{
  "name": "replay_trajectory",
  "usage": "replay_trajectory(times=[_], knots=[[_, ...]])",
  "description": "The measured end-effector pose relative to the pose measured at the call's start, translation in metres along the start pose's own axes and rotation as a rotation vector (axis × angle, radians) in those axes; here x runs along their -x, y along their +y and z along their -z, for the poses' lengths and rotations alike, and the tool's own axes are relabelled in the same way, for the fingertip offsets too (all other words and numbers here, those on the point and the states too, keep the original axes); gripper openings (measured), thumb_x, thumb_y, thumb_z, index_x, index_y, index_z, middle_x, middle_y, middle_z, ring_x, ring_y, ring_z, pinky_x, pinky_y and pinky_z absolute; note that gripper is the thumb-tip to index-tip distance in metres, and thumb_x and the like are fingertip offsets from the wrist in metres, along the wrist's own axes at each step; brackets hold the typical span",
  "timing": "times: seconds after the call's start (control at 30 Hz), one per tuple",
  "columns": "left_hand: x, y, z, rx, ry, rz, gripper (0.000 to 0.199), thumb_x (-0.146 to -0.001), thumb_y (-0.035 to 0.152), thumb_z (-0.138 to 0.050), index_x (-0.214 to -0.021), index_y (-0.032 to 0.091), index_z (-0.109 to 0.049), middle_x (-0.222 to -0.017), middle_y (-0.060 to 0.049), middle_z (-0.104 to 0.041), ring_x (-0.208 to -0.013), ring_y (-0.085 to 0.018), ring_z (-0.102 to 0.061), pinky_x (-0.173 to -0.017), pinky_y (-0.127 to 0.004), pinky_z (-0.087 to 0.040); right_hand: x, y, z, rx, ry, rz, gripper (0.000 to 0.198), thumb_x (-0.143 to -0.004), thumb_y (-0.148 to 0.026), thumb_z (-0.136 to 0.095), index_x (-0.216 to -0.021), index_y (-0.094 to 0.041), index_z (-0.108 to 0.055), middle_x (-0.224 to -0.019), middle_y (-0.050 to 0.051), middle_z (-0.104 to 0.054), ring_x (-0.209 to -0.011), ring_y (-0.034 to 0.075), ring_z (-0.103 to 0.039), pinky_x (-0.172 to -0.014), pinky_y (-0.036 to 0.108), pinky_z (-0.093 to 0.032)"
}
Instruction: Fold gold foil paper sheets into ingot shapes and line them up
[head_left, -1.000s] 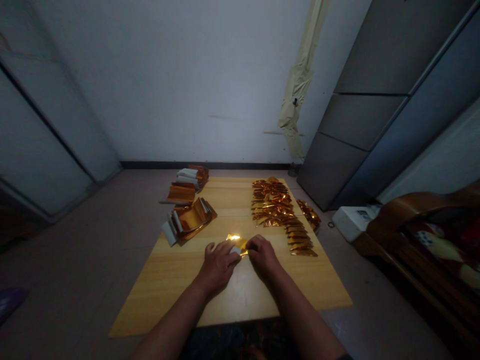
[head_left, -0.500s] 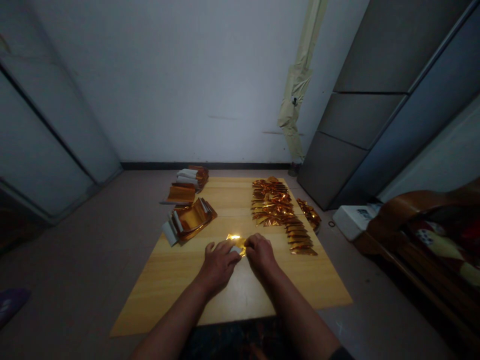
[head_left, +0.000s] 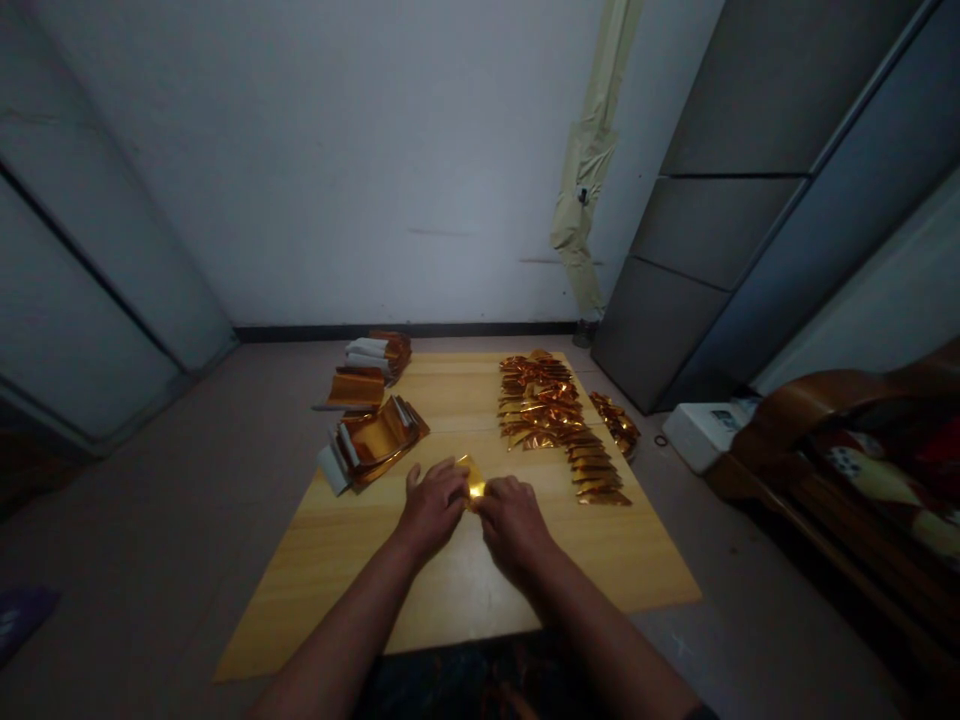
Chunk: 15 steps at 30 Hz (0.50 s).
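Note:
A small sheet of gold foil paper (head_left: pixel 472 477) lies on the wooden table between my two hands, its near part bent over. My left hand (head_left: pixel 437 500) is closed on the sheet's left side, fingertips pressed to it. On the other side, my right hand (head_left: pixel 513 510) pinches the sheet's right edge with curled fingers. To the left rests a loose stack of gold foil sheets (head_left: pixel 379 440) with pale backs. Rows of folded gold foil pieces (head_left: pixel 540 400) overlap one another at the right of the table.
The wooden tabletop (head_left: pixel 315 590) is low, with a wall behind it. More foil sheets (head_left: pixel 358 388) sit at its far left corner. Beyond the right edge is a container of folded foil (head_left: pixel 615 425). A white box (head_left: pixel 697 437) and a wooden bench (head_left: pixel 780 420) stand further right.
The foil sheet's pale back, showing between my hands before, is now covered by gold. My right hand has shifted slightly left and down, and the view has moved a little.

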<state>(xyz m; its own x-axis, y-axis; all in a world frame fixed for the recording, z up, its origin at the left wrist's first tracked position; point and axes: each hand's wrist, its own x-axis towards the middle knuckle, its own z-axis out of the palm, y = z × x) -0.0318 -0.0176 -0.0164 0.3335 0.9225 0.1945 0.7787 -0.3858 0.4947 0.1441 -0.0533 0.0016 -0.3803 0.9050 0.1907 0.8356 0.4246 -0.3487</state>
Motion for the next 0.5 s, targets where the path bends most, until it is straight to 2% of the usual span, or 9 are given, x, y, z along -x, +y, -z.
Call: replay_trajectory(times=[0.13, 0.27, 0.33, 0.4, 0.5], knots=[[0.001, -0.001, 0.002, -0.032, 0.073, -0.080, 0.015, -0.081, 0.016, -0.056, -0.081, 0.025, -0.068, -0.116, -0.002, -0.068, -0.118, -0.025, -0.051, -0.098, -0.048, -0.033, 0.001, -0.001, 0.000, -0.010, -0.040, 0.038, 0.019, -0.091, -0.018, -0.054, -0.103, -0.024, -0.067, -0.112, 0.004, -0.063, -0.105, 0.020, -0.048, -0.086, 0.034, -0.029], [0.007, 0.005, 0.009, -0.116, 0.053, -0.140, 0.016, -0.086, 0.018, -0.053, -0.081, 0.023, -0.068, -0.094, -0.004, -0.069, -0.096, -0.023, -0.056, -0.083, -0.040, -0.037, 0.000, 0.000, -0.001, -0.011, -0.059, 0.064, 0.017, -0.093, -0.019, -0.053, -0.100, -0.024, -0.067, -0.105, 0.004, -0.065, -0.101, 0.019, -0.049, -0.084, 0.033, -0.030], [0.014, 0.008, 0.014, -0.154, 0.014, -0.178, 0.019, -0.089, 0.019, -0.050, -0.086, 0.024, -0.068, -0.094, -0.004, -0.069, -0.094, -0.022, -0.057, -0.082, -0.041, -0.037, 0.000, 0.002, -0.002, -0.026, -0.050, 0.075, 0.017, -0.093, -0.018, -0.053, -0.099, -0.024, -0.067, -0.103, 0.004, -0.065, -0.098, 0.019, -0.050, -0.083, 0.033, -0.030], [0.022, 0.011, 0.020, -0.193, -0.010, -0.220, 0.023, -0.090, 0.018, -0.048, -0.099, 0.027, -0.067, -0.102, -0.004, -0.069, -0.098, -0.023, -0.058, -0.090, -0.047, -0.035, -0.002, 0.007, -0.003, -0.051, -0.042, 0.096, 0.018, -0.091, -0.015, -0.053, -0.098, -0.024, -0.067, -0.103, 0.004, -0.064, -0.099, 0.019, -0.050, -0.085, 0.032, -0.031], [0.034, 0.014, 0.025, -0.257, -0.008, -0.246, 0.030, -0.090, 0.020, -0.050, -0.115, 0.032, -0.063, -0.118, -0.005, -0.067, -0.108, -0.025, -0.057, -0.103, -0.060, -0.023, -0.003, 0.014, -0.001, -0.080, -0.043, 0.148, 0.020, -0.089, -0.012, -0.054, -0.100, -0.023, -0.067, -0.104, 0.004, -0.064, -0.100, 0.018, -0.049, -0.087, 0.031, -0.031]])
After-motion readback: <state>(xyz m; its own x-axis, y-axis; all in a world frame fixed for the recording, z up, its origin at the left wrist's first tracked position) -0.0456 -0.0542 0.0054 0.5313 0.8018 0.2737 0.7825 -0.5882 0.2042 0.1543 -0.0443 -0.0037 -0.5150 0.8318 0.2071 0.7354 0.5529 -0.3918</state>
